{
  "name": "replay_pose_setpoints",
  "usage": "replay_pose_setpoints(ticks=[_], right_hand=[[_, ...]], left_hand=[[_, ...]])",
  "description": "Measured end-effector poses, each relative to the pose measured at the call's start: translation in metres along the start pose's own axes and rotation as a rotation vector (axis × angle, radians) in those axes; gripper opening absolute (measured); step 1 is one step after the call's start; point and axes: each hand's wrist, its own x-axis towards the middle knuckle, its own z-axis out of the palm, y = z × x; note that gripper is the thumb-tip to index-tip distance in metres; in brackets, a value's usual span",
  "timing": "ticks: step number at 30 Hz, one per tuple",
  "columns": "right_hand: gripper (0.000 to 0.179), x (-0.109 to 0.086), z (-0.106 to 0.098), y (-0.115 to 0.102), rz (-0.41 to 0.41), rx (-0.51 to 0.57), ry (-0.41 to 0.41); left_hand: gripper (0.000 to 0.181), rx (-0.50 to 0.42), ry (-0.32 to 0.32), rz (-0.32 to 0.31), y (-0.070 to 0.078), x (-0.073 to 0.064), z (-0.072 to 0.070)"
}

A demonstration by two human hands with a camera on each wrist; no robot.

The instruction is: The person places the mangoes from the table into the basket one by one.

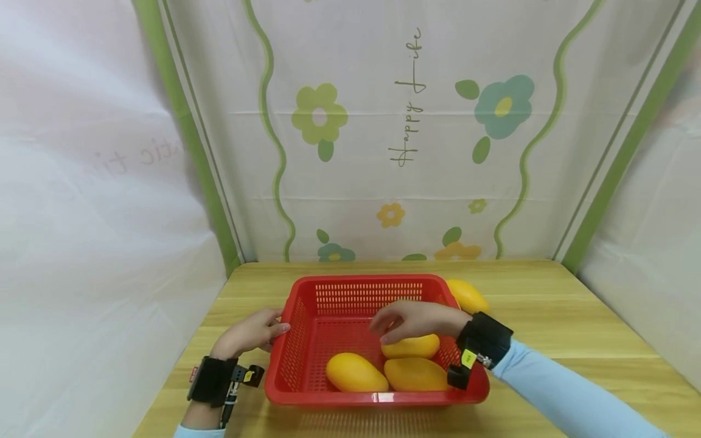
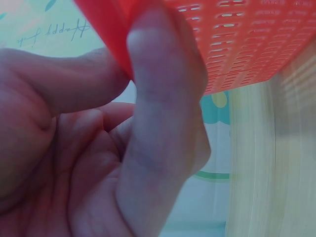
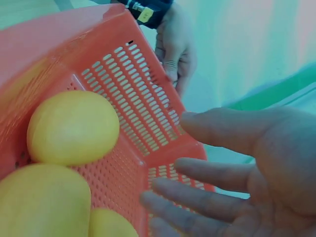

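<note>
A red plastic basket (image 1: 328,399) stands on the wooden table with three yellow mangoes inside. One mango (image 1: 356,373) lies near the front middle, another mango (image 1: 415,375) beside it to the right, and a third mango (image 1: 412,347) just behind that one. My left hand (image 1: 249,334) pinches the basket's left rim between thumb and fingers, as the left wrist view also shows. Over the basket's right half hangs my right hand (image 1: 418,319), partly covering the third mango. In the right wrist view this hand (image 3: 232,177) has its fingers extended and holds nothing.
Another mango (image 1: 468,296) lies outside the basket, by its back right corner. The table (image 1: 553,316) reaches back to a hanging white cloth (image 1: 361,176) with printed flowers. More white cloth (image 1: 104,243) closes off the left side, and the right side likewise.
</note>
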Motion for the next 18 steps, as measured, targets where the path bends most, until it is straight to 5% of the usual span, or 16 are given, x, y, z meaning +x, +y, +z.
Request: replay_pose_setpoints(ticks=[11, 18], right_hand=[[0.032, -0.032, -0.022, 0.023, -0.134, 0.053, 0.262], [0.030, -0.050, -0.040, 0.036, -0.140, 0.036, 0.396]], left_hand=[[0.040, -0.023, -0.017, 0.006, 0.002, 0.001, -0.001], [0.041, -0.016, -0.015, 0.001, 0.001, 0.002, -0.001]])
